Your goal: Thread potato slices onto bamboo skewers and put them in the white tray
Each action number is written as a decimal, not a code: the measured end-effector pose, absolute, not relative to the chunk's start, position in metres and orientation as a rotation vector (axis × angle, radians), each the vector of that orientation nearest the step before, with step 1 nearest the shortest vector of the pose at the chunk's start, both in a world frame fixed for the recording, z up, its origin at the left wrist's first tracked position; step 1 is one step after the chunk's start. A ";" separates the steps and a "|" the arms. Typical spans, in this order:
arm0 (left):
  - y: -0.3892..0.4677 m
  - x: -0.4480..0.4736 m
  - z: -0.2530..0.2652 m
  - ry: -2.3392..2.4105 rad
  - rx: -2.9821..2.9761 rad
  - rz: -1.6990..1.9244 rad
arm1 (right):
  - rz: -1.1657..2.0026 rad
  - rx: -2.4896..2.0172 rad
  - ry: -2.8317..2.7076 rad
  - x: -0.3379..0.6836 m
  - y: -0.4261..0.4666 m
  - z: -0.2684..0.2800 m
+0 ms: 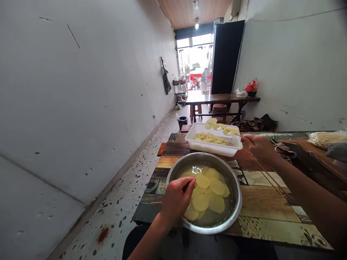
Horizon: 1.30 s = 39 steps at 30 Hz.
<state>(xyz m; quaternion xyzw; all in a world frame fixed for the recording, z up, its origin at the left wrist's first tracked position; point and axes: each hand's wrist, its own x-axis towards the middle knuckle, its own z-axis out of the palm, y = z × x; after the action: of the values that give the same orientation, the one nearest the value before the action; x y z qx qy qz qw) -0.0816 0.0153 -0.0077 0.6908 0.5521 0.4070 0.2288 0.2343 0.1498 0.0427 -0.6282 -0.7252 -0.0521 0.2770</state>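
My right hand [258,146] grips the end of a thin skewer [238,135] over the right edge of the white plastic tray [214,147]. Several pale yellow potato slices [211,123] are threaded along that skewer, which reaches left above the tray. More skewered slices [208,138] lie inside the tray. Over the left part of a round metal bowl [238,202] is my left hand [177,196], its thumb and fingers pinched together; whatever may be between them is hidden. Loose potato slices [200,201] sit in water in the bowl.
Bare skewers [267,173] lie on the patterned wooden table [268,202] right of the bowl. A plastic-wrapped bundle [326,139] is at the far right. Beyond stand another table [217,97], stools [219,109] and a black bucket [182,122]. A white wall runs along the left.
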 end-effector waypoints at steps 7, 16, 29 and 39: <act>0.025 -0.076 -0.023 1.406 2.111 1.012 | -0.033 -1.657 -2.174 0.226 0.240 0.030; 0.022 -0.081 -0.025 1.421 2.124 0.902 | -0.298 -1.745 -2.035 0.271 0.193 0.008; 0.026 -0.072 -0.026 1.350 2.295 0.137 | -0.010 -2.449 -1.967 0.324 0.067 -0.070; 0.026 -0.071 -0.025 1.252 2.264 -0.032 | 0.238 -2.400 -1.547 0.315 0.063 -0.035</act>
<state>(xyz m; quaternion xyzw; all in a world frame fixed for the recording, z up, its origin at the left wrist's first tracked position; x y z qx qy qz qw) -0.0708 0.0255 -0.0246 0.8417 0.4654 -0.0118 0.2736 0.3154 0.0633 -0.0347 -0.8296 -0.5348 0.0824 0.1377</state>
